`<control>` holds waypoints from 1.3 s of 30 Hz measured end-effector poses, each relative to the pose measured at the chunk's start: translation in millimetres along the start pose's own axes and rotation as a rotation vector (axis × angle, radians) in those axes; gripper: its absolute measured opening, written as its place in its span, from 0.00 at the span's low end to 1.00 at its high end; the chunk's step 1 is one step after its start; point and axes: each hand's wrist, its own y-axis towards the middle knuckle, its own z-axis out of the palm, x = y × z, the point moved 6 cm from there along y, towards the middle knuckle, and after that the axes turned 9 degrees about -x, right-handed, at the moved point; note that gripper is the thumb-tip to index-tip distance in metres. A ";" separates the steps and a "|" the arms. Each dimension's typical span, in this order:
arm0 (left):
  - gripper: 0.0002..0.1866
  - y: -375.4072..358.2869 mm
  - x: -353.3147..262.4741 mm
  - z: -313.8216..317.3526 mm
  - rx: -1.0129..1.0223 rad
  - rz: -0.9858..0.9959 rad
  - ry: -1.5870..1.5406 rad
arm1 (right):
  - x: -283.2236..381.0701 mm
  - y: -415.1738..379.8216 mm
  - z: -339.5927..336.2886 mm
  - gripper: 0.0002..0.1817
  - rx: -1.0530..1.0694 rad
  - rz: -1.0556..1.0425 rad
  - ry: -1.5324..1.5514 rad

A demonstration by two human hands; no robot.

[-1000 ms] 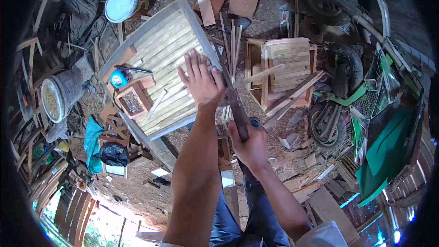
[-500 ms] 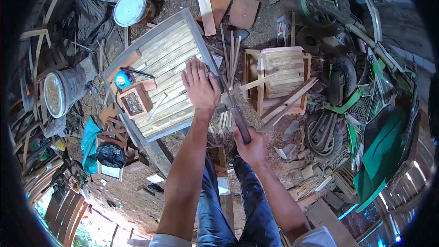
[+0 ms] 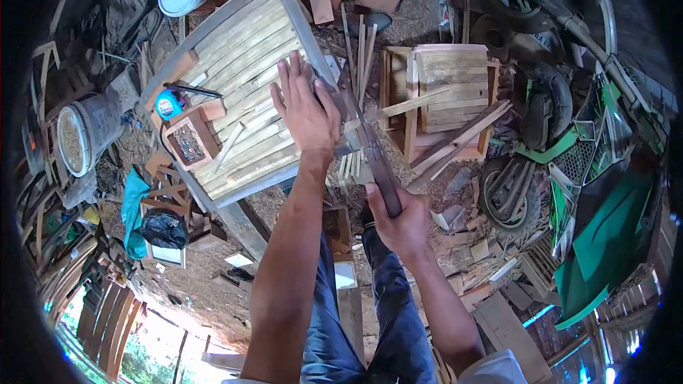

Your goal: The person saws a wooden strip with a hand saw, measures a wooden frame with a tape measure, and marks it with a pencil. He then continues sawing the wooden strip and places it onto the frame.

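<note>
My left hand (image 3: pixel 309 117) lies palm down near the right edge of the slatted wooden tabletop (image 3: pixel 245 50), its fingers stretched out and spread. A thin wood strip (image 3: pixel 416 103) sticks out to the right from beside that hand, past the table edge. My right hand (image 3: pixel 402 224) is closed around the straight handle of a long dark bladed tool (image 3: pixel 377 160). This tool crosses the strip just off the edge, its far end close to my left thumb. How the blade meets the strip is hard to see.
On the tabletop are a blue tape measure (image 3: pixel 168 104), a dark pen-like stick (image 3: pixel 193 90) and a small wooden box (image 3: pixel 191 144) of metal bits. A slatted wooden piece (image 3: pixel 453 75) stands at right, near a green motorcycle (image 3: pixel 569 146). Buckets (image 3: pixel 75 141) and scrap wood lie around.
The view has shifted, so the table and surroundings sit higher in the picture. My right hand with the bladed tool has drawn slightly back toward me; my left hand stays on the tabletop.
</note>
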 end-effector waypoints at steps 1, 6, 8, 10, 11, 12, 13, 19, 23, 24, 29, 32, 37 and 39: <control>0.17 -0.2 -0.4 -0.7 -0.028 0.008 -0.011 | -1.2 -3.0 2.4 0.21 0.015 0.014 0.008; 0.17 -0.2 -0.4 0.4 -0.033 -0.002 0.004 | 24.3 -0.9 -4.6 0.21 0.030 0.059 -0.050; 0.18 -2.2 -0.3 2.1 -0.034 -0.008 0.014 | 35.9 1.0 -10.2 0.23 0.046 0.104 -0.056; 0.18 -1.9 -1.6 2.4 -0.008 -0.011 0.015 | 32.9 -0.8 -9.5 0.24 -0.005 0.041 -0.041; 0.18 -1.0 -2.6 2.3 -0.006 -0.013 0.018 | 27.7 -2.4 -7.1 0.25 -0.030 0.005 -0.033; 0.18 0.4 -2.2 2.0 -0.004 -0.016 0.023 | 13.4 -4.9 -2.9 0.24 -0.012 0.072 0.011; 0.18 2.4 -1.0 2.9 -0.002 -0.016 0.025 | -6.0 -8.2 0.9 0.24 0.008 0.140 0.056; 0.18 3.5 1.4 6.7 -0.012 -0.019 0.023 | -80.7 -12.3 13.2 0.21 -0.069 0.312 0.396; 0.19 0.0 1.8 7.1 -0.009 -0.023 0.016 | -6.4 -33.6 -17.7 0.16 -0.004 0.173 -0.021; 0.19 0.4 0.7 6.9 -0.013 -0.023 0.011 | 2.2 -42.1 -26.0 0.15 0.015 0.156 -0.091; 0.19 1.1 -2.9 3.3 -0.020 -0.015 0.004 | 26.6 -96.5 -67.8 0.12 0.001 0.123 -0.166; 0.19 -3.8 -0.8 4.6 -0.009 0.000 -0.002 | 29.1 -78.7 -53.3 0.14 -0.046 0.022 -0.150; 0.19 -0.9 -5.4 2.3 -0.017 0.000 0.028 | 34.5 -19.7 -22.8 0.12 -0.017 -0.023 -0.114; 0.19 0.1 -3.1 3.5 -0.034 -0.006 0.035 | 31.1 -54.7 -43.7 0.11 -0.035 -0.028 -0.097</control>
